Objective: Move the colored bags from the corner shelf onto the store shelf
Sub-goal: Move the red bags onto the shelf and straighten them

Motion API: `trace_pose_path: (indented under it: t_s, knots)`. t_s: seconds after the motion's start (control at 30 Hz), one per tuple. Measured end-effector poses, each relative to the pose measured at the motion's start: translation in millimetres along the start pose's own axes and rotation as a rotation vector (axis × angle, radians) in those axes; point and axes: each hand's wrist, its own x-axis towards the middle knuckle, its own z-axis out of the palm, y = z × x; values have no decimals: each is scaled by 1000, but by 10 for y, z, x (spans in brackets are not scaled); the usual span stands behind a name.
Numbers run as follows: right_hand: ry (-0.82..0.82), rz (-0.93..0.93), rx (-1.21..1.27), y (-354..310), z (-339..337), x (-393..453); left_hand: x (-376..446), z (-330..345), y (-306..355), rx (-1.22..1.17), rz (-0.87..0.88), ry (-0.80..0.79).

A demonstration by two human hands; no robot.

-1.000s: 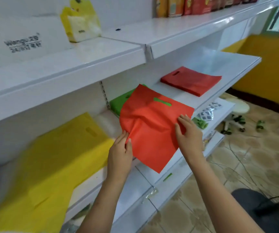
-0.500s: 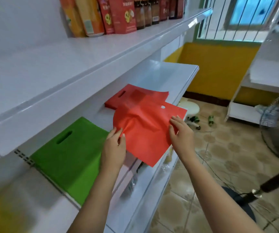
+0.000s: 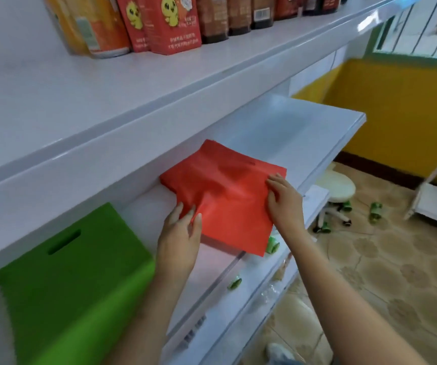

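Note:
A crumpled red bag [image 3: 228,204] lies over the red bags stacked on the white store shelf [image 3: 291,133], its near corner hanging past the shelf's front edge. My left hand [image 3: 182,233] pinches the bag's left edge between thumb and fingers. At the bag's right edge my right hand [image 3: 284,197] pinches the fabric the same way. A stack of green bags [image 3: 75,280] with a cut-out handle lies on the same shelf, to the left.
The upper shelf [image 3: 138,83] overhangs the bags and carries red cartons [image 3: 170,22] and dark packets. Small green items lie on the lower shelves. A white stool [image 3: 336,185] stands on the tiled floor to the right, by a yellow wall.
Both hands carried the red bag to the right, away from the yellow and green bags, and lowered it onto the red stack. The view followed to the right.

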Motion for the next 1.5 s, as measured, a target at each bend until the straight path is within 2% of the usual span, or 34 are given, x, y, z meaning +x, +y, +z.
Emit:
trace_pose_path:
  t_s: [0.13, 0.27, 0.37, 0.47, 0.57, 0.63, 0.7, 0.8, 0.93, 1.03, 1.17, 1.3, 1.5]
  knots:
    - [-174, -155, 22, 248, 221, 737, 68, 288, 184, 1, -147, 87]
    - [-308, -353, 61, 373, 446, 1429, 33, 553, 388, -2, -218, 194]
    - [-371, -506, 111, 443, 626, 1781, -57, 764, 598, 33, -193, 264]
    - [-477, -695, 93, 474, 828, 2080, -123, 942, 782, 50, -157, 246]
    - [-584, -805, 61, 453, 1020, 2264, -133, 1096, 861, 136, -77, 273]
    - [-660, -830, 22, 442, 1134, 2338, -79, 1148, 886, 199, -109, 306]
    - [-743, -840, -28, 408, 1220, 2364, -7, 1185, 879, 234, -212, 304]
    - [-806, -803, -141, 312, 1324, 2342, 100, 1246, 837, 101, -371, 214]
    - [-817, -493, -218, 174, 1417, 2272, 222, 1278, 838, 0, -455, 158]
    - [-825, -429, -226, 84, 1443, 2222, 239, 1269, 821, -1, -467, 146]
    - [-707, -324, -264, -114, 1370, 2072, 158, 1150, 793, -65, -437, 81]
    - [-699, -436, -126, -673, 1357, 1678, -65, 856, 750, -46, -446, 123]
    - [-783, -695, 144, -1815, 1487, 524, -691, 95, 477, 39, -476, 338]
